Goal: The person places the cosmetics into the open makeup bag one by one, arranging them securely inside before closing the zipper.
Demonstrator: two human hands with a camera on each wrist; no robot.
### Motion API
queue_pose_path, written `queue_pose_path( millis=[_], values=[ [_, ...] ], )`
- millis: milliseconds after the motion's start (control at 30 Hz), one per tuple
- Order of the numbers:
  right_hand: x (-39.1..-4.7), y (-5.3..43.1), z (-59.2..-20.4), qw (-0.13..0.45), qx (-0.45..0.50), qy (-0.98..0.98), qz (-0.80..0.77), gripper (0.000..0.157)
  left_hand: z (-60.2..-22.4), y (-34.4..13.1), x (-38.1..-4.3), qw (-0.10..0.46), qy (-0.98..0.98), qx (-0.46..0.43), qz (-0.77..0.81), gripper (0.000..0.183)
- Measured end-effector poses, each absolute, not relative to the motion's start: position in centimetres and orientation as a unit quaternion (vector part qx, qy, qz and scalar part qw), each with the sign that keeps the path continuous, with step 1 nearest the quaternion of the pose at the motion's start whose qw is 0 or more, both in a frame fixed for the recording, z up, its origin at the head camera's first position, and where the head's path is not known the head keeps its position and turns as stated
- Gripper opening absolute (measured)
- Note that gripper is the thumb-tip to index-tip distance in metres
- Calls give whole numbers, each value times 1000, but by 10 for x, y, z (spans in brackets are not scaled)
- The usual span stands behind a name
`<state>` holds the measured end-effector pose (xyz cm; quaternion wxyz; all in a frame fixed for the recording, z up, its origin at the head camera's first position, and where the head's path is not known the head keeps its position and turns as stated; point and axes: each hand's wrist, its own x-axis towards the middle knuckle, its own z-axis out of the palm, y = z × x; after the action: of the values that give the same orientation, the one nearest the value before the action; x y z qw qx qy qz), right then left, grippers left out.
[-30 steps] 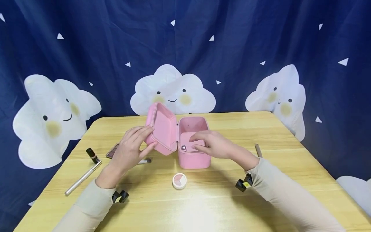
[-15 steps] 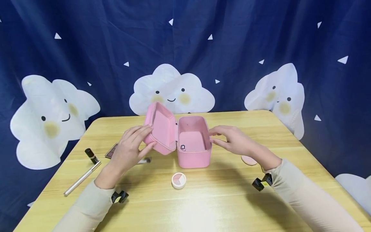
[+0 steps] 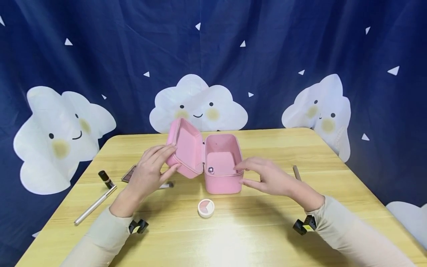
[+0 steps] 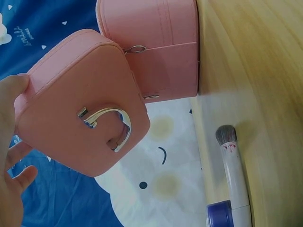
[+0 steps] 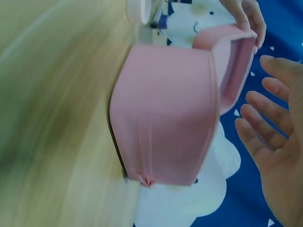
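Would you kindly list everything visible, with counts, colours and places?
table: one, yellow, centre
curtain: one, navy, behind
case: one, pink, middle
shiny piece: one, silver, inside case
round palette: one, white, before case
flat palette: one, dark, left
tube: one, black, left
rod: one, silver, left
brush: one, white, left
partial item: one, blue, beside brush
stick: one, brown, right
cameras: two, black, wrists
sleeves: two, pale, forearms
left hand: one, holding lid
right hand: one, beside case

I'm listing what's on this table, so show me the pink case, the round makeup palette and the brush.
Pink case (image 3: 223,184): head view, on its front wall.
Round makeup palette (image 3: 206,208): head view, middle of its face.
Brush (image 4: 232,165): left wrist view, on its pale handle.
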<state>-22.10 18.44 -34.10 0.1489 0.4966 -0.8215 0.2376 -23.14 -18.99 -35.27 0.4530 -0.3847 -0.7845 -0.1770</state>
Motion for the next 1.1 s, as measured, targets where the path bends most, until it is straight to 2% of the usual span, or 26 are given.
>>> queue_pose_path(
  millis=[233,533,733,900,1100],
  values=[
    [-214,168,-354,131,541,-797,235,41,-354,-190,-230,452,-784,-384,-181,54],
    [-205,147,-360,83,549,-803,219,54,-353,-190,-229,448,-789,-382,-178,54],
    [-206,136,-366,67,570,-793,204,53,-354,-190,-230,452,-786,-384,-177,53],
    [-209,124,-372,80,594,-783,166,51,-355,-191,-230,455,-783,-385,-179,53],
    [-209,111,-376,58,602,-784,139,49,-355,-190,-231,457,-782,-385,-179,52]
  ],
)
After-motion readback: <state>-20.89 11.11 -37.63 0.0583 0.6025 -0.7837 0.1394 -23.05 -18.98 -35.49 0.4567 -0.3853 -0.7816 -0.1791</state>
